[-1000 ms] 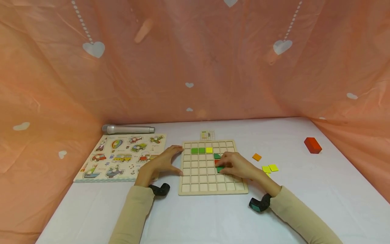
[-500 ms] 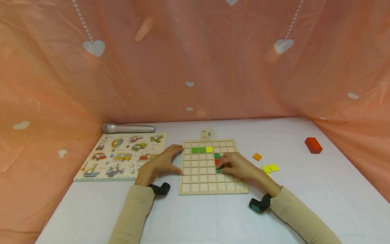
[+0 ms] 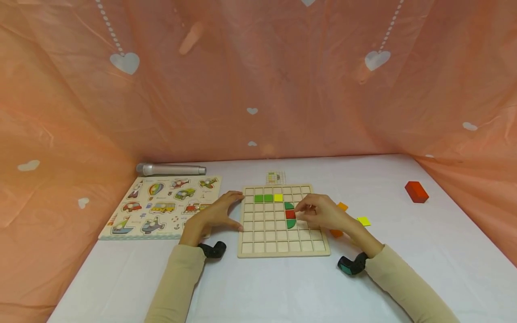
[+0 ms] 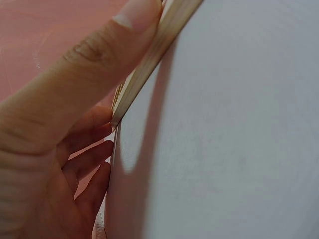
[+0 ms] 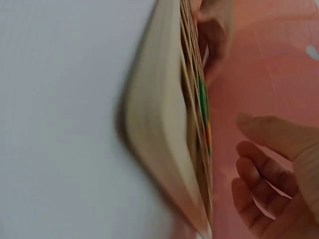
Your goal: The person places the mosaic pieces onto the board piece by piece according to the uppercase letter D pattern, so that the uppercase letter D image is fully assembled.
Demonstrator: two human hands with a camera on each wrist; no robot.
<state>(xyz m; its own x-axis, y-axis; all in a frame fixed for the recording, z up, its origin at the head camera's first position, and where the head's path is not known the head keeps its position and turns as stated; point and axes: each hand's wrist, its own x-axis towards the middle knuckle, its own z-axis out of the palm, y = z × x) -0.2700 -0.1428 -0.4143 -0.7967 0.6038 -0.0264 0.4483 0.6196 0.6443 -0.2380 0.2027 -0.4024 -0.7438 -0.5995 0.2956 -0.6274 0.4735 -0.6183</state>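
Observation:
A wooden grid board [image 3: 258, 235] lies on the white table. My left hand [image 3: 216, 214] touches its left edge with thumb and fingertips spread apart; the left wrist view shows the thumb [image 4: 89, 64] against the board's side. Over the right part of the board hovers my right hand [image 3: 323, 213], its fingers [image 5: 271, 172] loosely bent and nothing between them. Just left of those fingertips a red square tile [image 3: 290, 214] sits between two rounded green tiles, one above [image 3: 289, 205] and one below [image 3: 291, 224]. Two green squares [image 3: 264, 198] and a yellow square [image 3: 278, 197] line an upper row.
Orange tiles [image 3: 336, 233] and a yellow tile [image 3: 364, 221] lie right of the board, partly behind my right arm. A patterned card [image 3: 276, 177] is behind the board. Leftward are a picture puzzle [image 3: 161, 233] and a silver microphone [image 3: 173, 170]. A red block [image 3: 416, 192] lies far right.
My right hand has let go of the lower green tile and lifted away to the right, uncovering it and the red tile. The left hand has stayed at the board's edge.

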